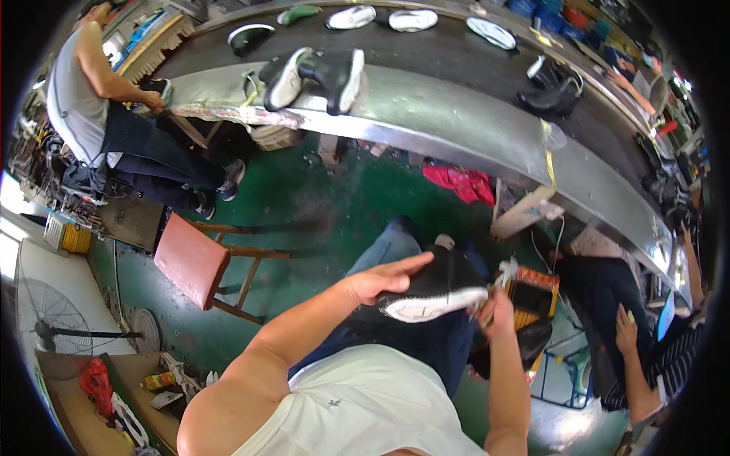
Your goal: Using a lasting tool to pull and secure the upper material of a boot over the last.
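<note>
A black boot [449, 275] with a whitish underside is held over my lap, its pale sole face turned toward me. My left hand [384, 280] grips the boot at its left end, thumb stretched along the dark upper. At the sole's right end, my right hand [498, 313] is closed with its fingers curled around a small, thin tool whose kind I cannot make out. A pale grey, star-shaped piece [508, 270] shows just above that hand. Below the right hand sits another dark shoe [532, 342], partly hidden by my forearm.
A long metal-edged bench [426, 125] curves ahead, bearing a pair of black boots [312, 80], white soles [412, 20] and more footwear. A pink-seated stool [190, 260] stands left, near a fan [57, 327]. Co-workers are at far left, far right and near right [646, 365].
</note>
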